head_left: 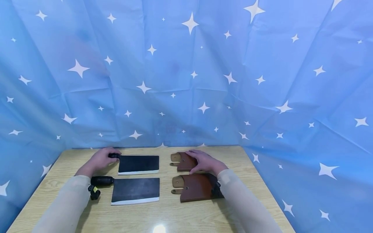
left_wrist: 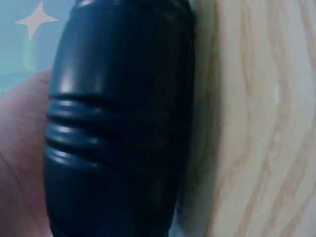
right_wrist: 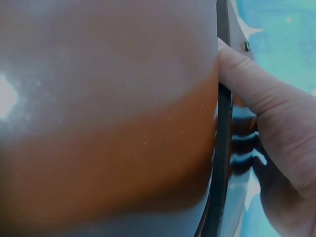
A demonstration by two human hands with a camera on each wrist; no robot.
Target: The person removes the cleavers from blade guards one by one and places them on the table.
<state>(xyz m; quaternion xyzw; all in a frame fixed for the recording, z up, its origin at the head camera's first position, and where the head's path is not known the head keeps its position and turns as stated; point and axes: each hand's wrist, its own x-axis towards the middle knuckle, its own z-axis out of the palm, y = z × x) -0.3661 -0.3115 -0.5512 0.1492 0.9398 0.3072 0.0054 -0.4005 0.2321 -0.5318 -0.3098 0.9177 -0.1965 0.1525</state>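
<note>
Two black-bladed cleavers lie flat on the table, handles to the left and pale cutting edges toward me. My left hand (head_left: 100,159) grips the dark handle of the far cleaver (head_left: 138,163). Below that wrist is the near cleaver (head_left: 135,190), its ridged black handle (left_wrist: 118,118) filling the left wrist view. Two brown leather knife sheaths lie to the right, their snap straps facing left. With thumb and fingers on opposite long edges, my right hand (head_left: 205,161) holds the far sheath (head_left: 186,161). The near sheath (head_left: 196,189) lies under my right wrist, which hides its right end.
The light wood-grain table (head_left: 172,218) ends at the back against a blue curtain (head_left: 175,64) with white stars. More curtain hangs along both sides. A black wrist camera (head_left: 94,192) sits beside the near cleaver's handle.
</note>
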